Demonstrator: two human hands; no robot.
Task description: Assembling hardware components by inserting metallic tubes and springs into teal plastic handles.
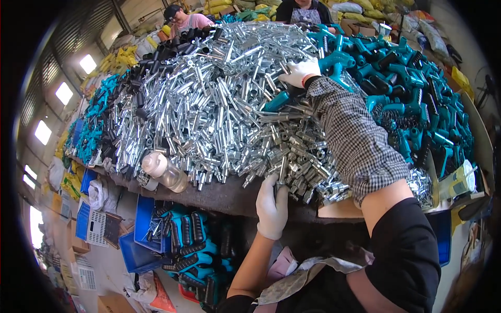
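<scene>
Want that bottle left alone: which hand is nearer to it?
Left. The left hand is right of the bottle, at the near edge of the metal pile; the right hand is farther off, reaching over the pile.

Dark table (224,195): silvery metal parts (190,104), teal housings (416,108), clear bottle (174,179)

The left hand (271,208) and right hand (304,72) are gloved in white, the sleeve (360,135) checked black and white. Before me the metal parts (182,115) gleam silver, the tool casings (416,103) teal and black, the crate (133,254) bright blue.
</scene>
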